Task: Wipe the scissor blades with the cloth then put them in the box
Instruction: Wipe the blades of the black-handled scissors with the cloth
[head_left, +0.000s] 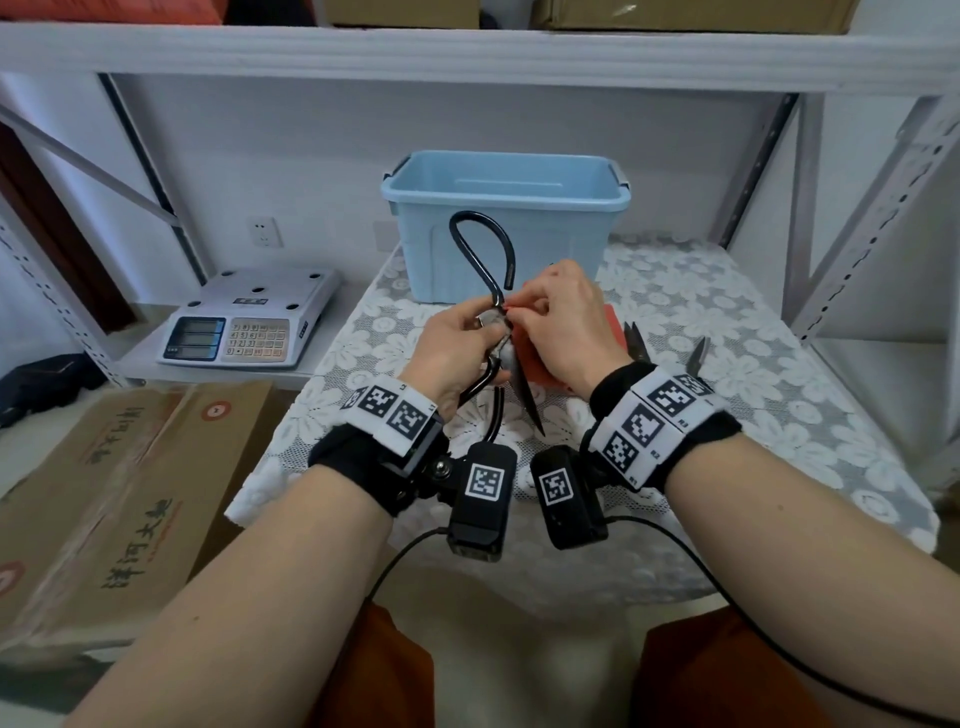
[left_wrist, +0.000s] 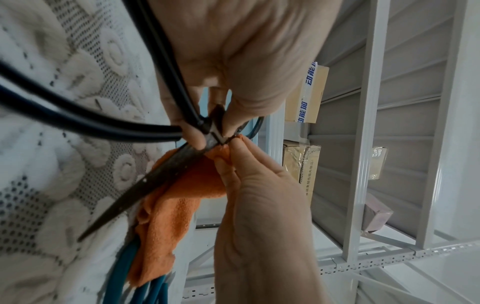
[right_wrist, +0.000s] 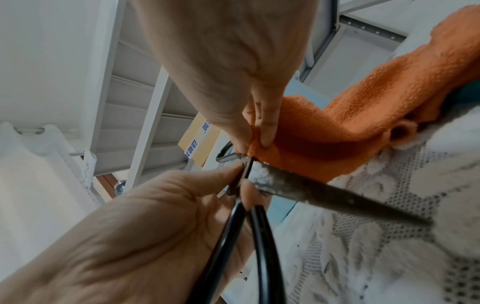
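A pair of scissors (head_left: 525, 397) with black loop handles is held above the lace-covered table (head_left: 727, 322), blades pointing toward me. My left hand (head_left: 452, 348) grips the scissors at the pivot, thumb and fingers on either side (left_wrist: 210, 127). My right hand (head_left: 566, 317) pinches an orange cloth (head_left: 615, 325) against the base of the dark, stained blade (right_wrist: 324, 195), right by the pivot (right_wrist: 254, 142). The rest of the cloth (left_wrist: 168, 216) hangs down to the table. The open light-blue box (head_left: 504, 195) stands just behind the hands.
More scissors (head_left: 636, 340) lie on the table to the right of the cloth, some with blue handles (left_wrist: 124, 267). An electronic scale (head_left: 249, 317) sits on a low shelf at left, a cardboard carton (head_left: 130, 493) below it. Metal shelving frames both sides.
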